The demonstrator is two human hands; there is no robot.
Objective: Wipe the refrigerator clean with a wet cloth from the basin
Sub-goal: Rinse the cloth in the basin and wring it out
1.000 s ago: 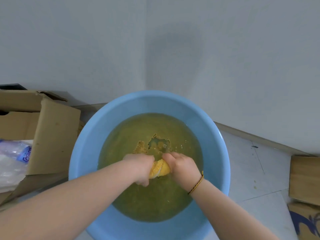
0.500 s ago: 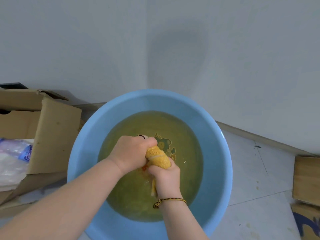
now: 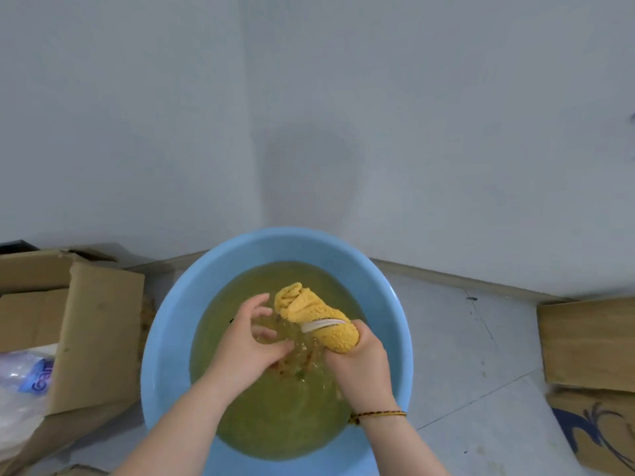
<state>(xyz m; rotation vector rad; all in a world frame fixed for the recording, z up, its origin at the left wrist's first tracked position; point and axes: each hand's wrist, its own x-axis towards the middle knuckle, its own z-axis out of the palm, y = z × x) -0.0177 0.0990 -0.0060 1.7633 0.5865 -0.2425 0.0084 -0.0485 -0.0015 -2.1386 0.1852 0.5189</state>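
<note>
My right hand [image 3: 357,365] grips the twisted yellow cloth [image 3: 318,319] over the blue basin [image 3: 165,338], left hand [image 3: 245,341] loose beside it; soaked terry looks heavy, limp and drippy, so I'd grab mid-roll.

Single head-worn wide-angle view, steeply down and close over the basin [image 3: 165,338], facing the wall [image 3: 412,115].
</note>
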